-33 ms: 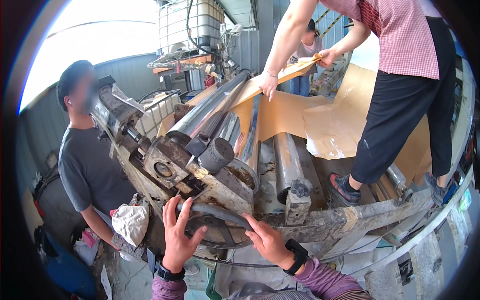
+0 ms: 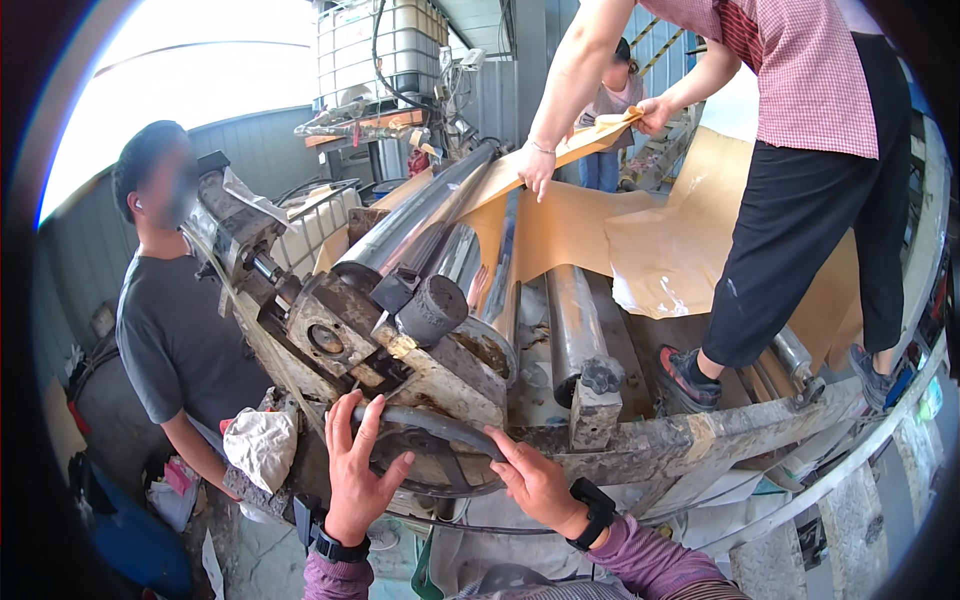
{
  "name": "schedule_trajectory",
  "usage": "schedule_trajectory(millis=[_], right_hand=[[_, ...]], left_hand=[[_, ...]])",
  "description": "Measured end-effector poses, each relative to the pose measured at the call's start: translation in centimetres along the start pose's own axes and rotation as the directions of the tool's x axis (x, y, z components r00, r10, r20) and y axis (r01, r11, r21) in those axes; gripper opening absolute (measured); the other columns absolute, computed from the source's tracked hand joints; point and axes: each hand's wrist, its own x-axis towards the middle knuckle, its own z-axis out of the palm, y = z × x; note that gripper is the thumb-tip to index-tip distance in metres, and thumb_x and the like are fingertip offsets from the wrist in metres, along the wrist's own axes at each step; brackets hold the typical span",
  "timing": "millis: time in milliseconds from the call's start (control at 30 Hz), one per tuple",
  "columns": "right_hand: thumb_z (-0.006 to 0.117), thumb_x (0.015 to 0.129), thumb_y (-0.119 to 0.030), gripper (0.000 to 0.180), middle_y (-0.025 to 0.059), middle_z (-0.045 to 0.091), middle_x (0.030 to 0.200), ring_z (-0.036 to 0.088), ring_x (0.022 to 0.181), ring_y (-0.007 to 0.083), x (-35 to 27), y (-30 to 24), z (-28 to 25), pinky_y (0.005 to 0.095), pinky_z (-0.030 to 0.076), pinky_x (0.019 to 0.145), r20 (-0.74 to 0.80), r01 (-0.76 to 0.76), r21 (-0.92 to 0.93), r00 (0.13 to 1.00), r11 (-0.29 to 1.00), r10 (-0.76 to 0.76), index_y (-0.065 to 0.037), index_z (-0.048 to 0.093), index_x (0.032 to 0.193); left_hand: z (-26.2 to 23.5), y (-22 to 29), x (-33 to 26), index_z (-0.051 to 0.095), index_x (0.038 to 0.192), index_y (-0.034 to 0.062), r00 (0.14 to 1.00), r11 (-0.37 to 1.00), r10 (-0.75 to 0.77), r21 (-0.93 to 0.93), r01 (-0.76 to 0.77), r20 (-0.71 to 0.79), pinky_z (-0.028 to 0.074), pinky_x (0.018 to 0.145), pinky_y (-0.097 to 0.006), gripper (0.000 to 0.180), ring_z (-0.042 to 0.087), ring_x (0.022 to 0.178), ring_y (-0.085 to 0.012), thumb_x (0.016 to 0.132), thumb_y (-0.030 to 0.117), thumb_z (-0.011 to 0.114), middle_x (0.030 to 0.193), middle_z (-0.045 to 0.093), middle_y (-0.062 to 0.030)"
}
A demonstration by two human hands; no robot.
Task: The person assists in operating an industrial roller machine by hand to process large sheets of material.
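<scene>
A dark handwheel with a worn round rim sits low on the near side of a roller machine. Against the left part of its rim lies my left hand, fingers stretched up and apart, thumb pointing inward over the wheel. My right hand has its fingers bent over the rim's right side, with the thumb below. Just beyond the wheel is a dirty metal bearing housing with a dark cylindrical part beside it. Shiny metal rollers run away from me.
On the right, a person in a checked shirt stands on the machine frame, holding brown sheet material over the rollers. Another person in grey stands at left near a white cloth bundle. A caged white tank stands behind.
</scene>
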Motion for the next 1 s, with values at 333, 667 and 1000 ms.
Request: schedule_trajectory(millis=[333,667,1000], right_hand=[[0.059,0.093,-0.007,0.047,0.0057,0.058,0.086,0.053,0.051,0.0101,-0.4,0.2,0.2,0.0264,0.045,0.049,-0.010,-0.022,0.033,1.000,0.999,0.022,-0.014,0.049,0.139],[0.060,0.092,-0.009,0.050,0.0077,0.053,0.077,0.055,0.055,0.0191,-1.0,0.7,0.9,0.0323,0.046,0.054,-0.029,-0.044,0.076,0.998,0.996,0.046,-0.016,0.047,0.140],[0.059,0.093,-0.009,0.049,0.0072,0.054,0.080,0.054,0.054,0.0156,-1.4,0.6,0.8,0.0298,0.046,0.054,0.008,-0.122,0.164,0.992,0.979,0.122,-0.016,0.047,0.140]], left_hand=[[0.0,0.3,0.2,0.050,0.137,0.0102,1.000,0.999,0.016,0.029,-0.016,0.008,0.021,0.113,-0.053,0.076,0.035,0.132,-0.0409,0.067,0.021,0.077,0.141,0.040,-0.0204],[-0.2,0.6,0.2,0.051,0.137,0.0107,0.999,0.997,0.026,0.069,-0.028,0.025,0.020,0.113,-0.054,0.075,0.034,0.132,-0.0419,0.068,0.023,0.078,0.142,0.039,-0.0199],[-0.3,1.1,0.5,0.050,0.136,0.0074,0.997,0.991,0.052,0.122,-0.058,0.057,0.020,0.114,-0.051,0.077,0.031,0.135,-0.0415,0.065,0.018,0.077,0.143,0.037,-0.0196]])
